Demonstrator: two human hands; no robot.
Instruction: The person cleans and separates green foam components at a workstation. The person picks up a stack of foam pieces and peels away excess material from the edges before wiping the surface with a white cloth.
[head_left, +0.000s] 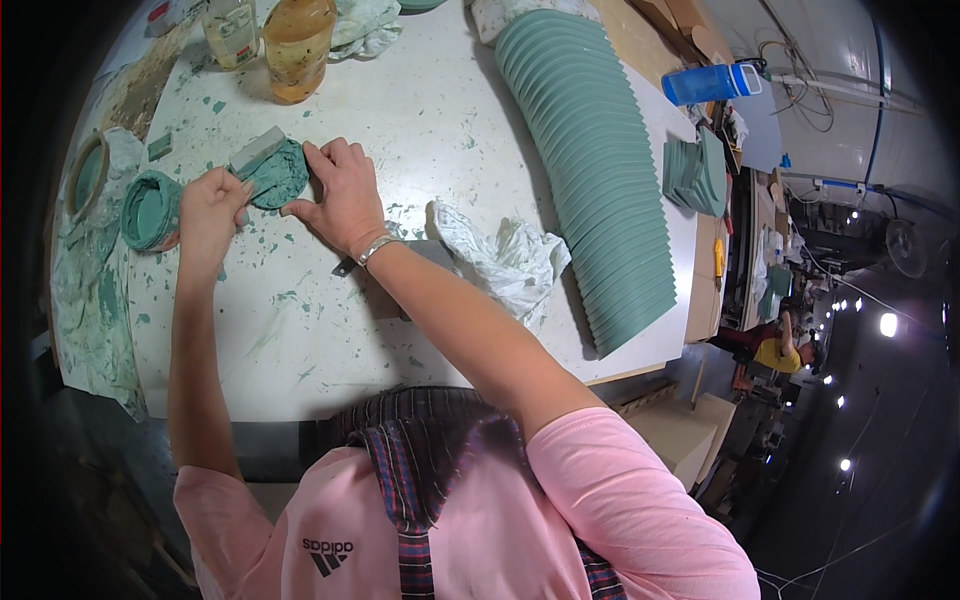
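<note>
A crumpled, green-smeared lump (283,178) sits on the white table, a cloth or putty, I cannot tell which. A flat grey rectangular piece (257,150) lies against its far left edge. My left hand (210,205) is closed, its thumb and fingertips pinching the lump's left edge. From the right side, my right hand (346,193) curves thumb and index finger around the lump. Just left of my left hand stands a round tub (151,212) caked with green paste. A crumpled white cloth (505,262) and a grey flat plate (425,262) lie near my right forearm.
A long row of curved green pieces (585,170) fills the table's right side. At the far left stand an amber jar (298,50) and a clear bottle (231,35). A blue bottle (712,84) is beyond the right edge. Another person (778,352) is farther off right.
</note>
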